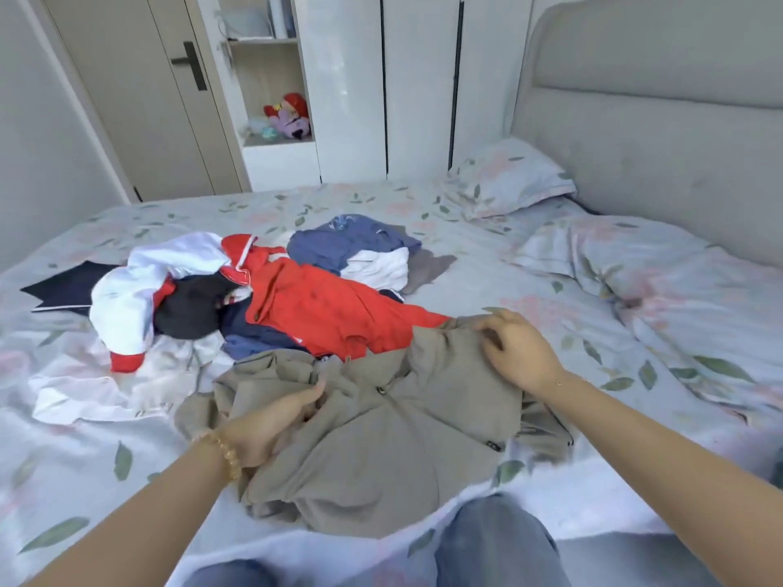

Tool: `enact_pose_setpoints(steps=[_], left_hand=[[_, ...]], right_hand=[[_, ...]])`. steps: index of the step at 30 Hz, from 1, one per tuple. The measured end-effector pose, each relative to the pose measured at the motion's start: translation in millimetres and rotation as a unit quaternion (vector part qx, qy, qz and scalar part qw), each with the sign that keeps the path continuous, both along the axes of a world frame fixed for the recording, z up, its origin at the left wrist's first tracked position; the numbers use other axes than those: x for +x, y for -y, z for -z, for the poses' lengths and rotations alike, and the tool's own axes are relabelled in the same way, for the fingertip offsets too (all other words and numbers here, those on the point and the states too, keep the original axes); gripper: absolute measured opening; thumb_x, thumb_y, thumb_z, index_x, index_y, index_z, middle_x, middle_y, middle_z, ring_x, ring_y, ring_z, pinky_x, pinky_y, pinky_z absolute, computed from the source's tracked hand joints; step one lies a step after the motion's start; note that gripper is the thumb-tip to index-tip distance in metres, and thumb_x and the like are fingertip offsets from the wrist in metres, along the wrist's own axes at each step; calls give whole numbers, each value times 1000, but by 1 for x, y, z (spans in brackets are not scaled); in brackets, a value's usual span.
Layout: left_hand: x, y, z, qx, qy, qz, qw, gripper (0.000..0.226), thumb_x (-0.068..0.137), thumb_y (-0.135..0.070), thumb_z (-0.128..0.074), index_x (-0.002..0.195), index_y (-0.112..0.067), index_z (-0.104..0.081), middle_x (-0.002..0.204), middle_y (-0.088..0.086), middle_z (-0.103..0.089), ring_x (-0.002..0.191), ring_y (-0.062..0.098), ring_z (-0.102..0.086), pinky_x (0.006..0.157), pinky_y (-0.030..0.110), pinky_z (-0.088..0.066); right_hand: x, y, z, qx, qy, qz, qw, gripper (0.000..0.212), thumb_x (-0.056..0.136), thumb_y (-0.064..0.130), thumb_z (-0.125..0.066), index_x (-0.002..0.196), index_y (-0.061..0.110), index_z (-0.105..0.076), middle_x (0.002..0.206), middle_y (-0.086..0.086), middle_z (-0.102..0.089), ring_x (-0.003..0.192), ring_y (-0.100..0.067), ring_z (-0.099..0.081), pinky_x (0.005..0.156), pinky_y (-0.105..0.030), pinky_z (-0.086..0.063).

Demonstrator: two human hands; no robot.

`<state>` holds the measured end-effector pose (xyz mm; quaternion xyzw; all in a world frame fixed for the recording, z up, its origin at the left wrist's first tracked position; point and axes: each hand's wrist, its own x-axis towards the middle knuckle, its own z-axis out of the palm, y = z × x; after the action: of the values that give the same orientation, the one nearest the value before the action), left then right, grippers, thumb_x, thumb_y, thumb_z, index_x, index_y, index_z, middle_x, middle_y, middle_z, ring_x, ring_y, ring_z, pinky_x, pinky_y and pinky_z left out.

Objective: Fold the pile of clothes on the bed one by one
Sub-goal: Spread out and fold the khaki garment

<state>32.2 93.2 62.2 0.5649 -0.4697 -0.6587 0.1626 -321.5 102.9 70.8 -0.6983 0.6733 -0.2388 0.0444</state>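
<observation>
I see the khaki shirt spread on the bed nearest me, my left hand gripping its left side, my right hand pinching its upper edge; the clothes pile lies just beyond.

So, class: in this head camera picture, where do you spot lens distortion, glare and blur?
Head view: wide-angle bending curves the headboard and door; window-like glare sheens the white wardrobe; slight motion blur softens the right hand on the khaki shirt; lighting is soft, with faint shadows.
</observation>
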Motion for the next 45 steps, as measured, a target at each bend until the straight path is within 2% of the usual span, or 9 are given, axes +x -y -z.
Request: enact_pose_setpoints(steps=[5, 12, 15, 25, 29, 32, 36, 41, 45], left_hand=[[-9, 6, 12, 21, 6, 10, 1000, 38, 89, -35, -65, 113, -6, -70, 115, 19, -67, 109, 29, -63, 97, 37, -48], [-9, 5, -6, -88, -58, 22, 994, 16, 85, -18, -68, 94, -5, -64, 94, 14, -66, 87, 22, -61, 78, 31, -50], [-9, 4, -29, -146, -122, 7, 982, 18, 96, -22, -52, 99, -7, -60, 96, 8, -67, 88, 15, -62, 75, 24, -52], [-25, 37, -208, -462, -31, 20, 886, 10, 95, -24, -56, 92, -14, -56, 71, -1, -70, 60, 9, -63, 55, 19, -50], [-47, 39, -291, -551, 18, 51, 833, 32, 78, -48, -73, 82, -21, -57, 82, 12, -65, 74, 18, -58, 67, 30, -45], [-64, 32, -326, -585, 45, 79, 806, 41, 66, -57, -78, 77, -23, -58, 78, 5, -65, 72, 13, -57, 66, 26, -44], [-79, 22, -329, -535, 115, 177, 818, 48, 62, -63, -77, 78, -19, -66, 75, -5, -67, 70, 8, -61, 66, 19, -49], [-59, 37, -281, -229, 290, 348, 862, 43, 78, -43, -76, 106, -10, -73, 109, 12, -71, 104, 30, -67, 96, 42, -51], [-97, 69, -257, -347, 369, 217, 834, 20, 89, -29, -67, 71, -23, -70, 79, 1, -67, 70, 15, -62, 67, 20, -52]], right_hand=[[3, -20, 33, -30, -123, -26, 992, 70, 83, 62, -36, 131, 16, -59, 131, -2, -56, 121, -25, -52, 106, -45, -35], [13, 35, 11, 75, -170, -42, 982, 77, 88, 58, -53, 152, 25, -24, 154, 1, -34, 148, -19, -17, 119, -46, 7], [11, 45, 0, 176, -164, -105, 965, 10, 92, 34, -58, 90, 25, -61, 90, 10, -56, 112, -19, -52, 120, -42, -3], [-31, -4, -156, 2, 406, -44, 913, 35, 102, 31, -45, 74, 16, -60, 62, 14, -64, 56, 5, -57, 63, -21, -42], [-57, -33, -223, 216, 247, -121, 937, 42, 88, 62, -51, 115, 33, -68, 108, 15, -72, 101, -3, -67, 89, -25, -47], [-64, -48, -243, 343, 217, -121, 906, 29, 76, 62, -58, 90, 43, -75, 101, 20, -72, 98, 1, -67, 87, -22, -50], [-72, -60, -226, 355, 232, -151, 893, 28, 65, 44, -83, 58, 19, -73, 68, 3, -69, 62, -9, -66, 60, -21, -51], [-88, -60, -174, 241, 466, -143, 839, 30, 71, 29, -83, 91, 7, -76, 97, -12, -73, 87, -21, -70, 80, -31, -57], [-106, -32, -151, 131, 473, -19, 871, 32, 87, 33, -70, 99, 3, -70, 102, -13, -73, 90, -27, -69, 87, -37, -53]])
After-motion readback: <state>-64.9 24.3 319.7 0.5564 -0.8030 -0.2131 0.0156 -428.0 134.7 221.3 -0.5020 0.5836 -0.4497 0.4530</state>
